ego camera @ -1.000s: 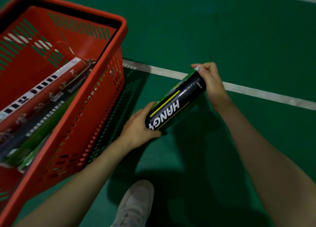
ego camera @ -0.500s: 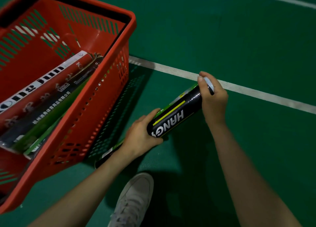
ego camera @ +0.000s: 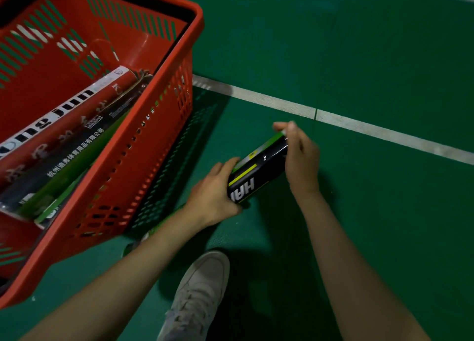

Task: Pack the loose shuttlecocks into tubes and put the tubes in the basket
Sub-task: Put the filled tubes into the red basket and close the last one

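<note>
- Holding a tube (ego camera: 259,171) in both hands, low over the floor (ego camera: 359,58), just right of the basket (ego camera: 197,17); tube black with green and yellow marking, tilted, far end higher.
- Left hand (ego camera: 213,194): fingers and thumb wrapped round the near end of the tube.
- Right hand (ego camera: 300,161): fingers closed over the far end, where a pale edge shows, likely the cap; blurred, so whether the cap is fully seated cannot be told.
- Basket: red, slotted walls, standing on the floor to the left.
- Stowed tubes (ego camera: 64,114): at least three lying side by side in the basket, one red and white, one black, one green.
- Spare tube (ego camera: 143,238): a green and black shape on the floor against the basket's near right corner, mostly hidden under the left forearm; probably one more tube not yet stowed.
- Loose shuttlecocks: none in view.
- Other: white line (ego camera: 384,132) across the floor beyond the hands; pale shoe (ego camera: 200,289) near, between the forearms.
- Progress, as judged: well along. Several tubes are in; the held tube appears to be at the closing stage. Left to do: lift it left over the rim into the basket, then deal with the shape beside the basket.
</note>
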### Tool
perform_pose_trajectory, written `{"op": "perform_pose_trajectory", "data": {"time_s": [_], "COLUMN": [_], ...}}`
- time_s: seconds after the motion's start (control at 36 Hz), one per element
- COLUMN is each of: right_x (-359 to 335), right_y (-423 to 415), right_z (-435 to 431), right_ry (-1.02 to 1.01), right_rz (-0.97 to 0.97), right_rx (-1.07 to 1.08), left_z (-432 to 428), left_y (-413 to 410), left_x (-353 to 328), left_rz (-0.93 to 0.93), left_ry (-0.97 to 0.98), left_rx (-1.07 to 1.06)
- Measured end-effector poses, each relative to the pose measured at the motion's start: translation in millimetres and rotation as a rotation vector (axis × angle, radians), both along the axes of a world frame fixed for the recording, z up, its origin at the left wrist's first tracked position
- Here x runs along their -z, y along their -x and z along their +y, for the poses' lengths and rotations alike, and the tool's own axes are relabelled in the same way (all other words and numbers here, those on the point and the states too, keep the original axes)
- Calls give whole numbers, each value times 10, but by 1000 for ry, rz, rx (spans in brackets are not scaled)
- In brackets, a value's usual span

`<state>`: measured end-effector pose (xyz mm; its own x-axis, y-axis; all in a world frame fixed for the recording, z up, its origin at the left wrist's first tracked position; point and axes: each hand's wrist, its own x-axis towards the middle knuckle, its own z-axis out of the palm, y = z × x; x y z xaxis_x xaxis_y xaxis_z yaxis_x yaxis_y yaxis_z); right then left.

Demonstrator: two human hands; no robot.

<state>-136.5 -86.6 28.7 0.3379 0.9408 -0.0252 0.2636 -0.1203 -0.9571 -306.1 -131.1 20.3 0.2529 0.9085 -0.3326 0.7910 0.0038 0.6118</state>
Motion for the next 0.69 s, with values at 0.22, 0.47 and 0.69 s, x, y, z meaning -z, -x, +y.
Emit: {"op": "perform_pose_trajectory", "data": {"time_s": [0.22, 0.47, 0.69], "right_x": [5, -191, -89], "right_y": [-8, 6, 145], "right_z": [2, 149, 38], "right_ry": [366, 780, 742], "right_rz": [292, 226, 393], "right_rx": [-247, -585, -474], "left_z": [42, -91, -93], "left_y": [-195, -123, -74], "left_x": [-45, -157, -200], "left_rz": [-4, -31, 116], "left_ry": [-6, -62, -81], "left_rx": [26, 64, 144]}}
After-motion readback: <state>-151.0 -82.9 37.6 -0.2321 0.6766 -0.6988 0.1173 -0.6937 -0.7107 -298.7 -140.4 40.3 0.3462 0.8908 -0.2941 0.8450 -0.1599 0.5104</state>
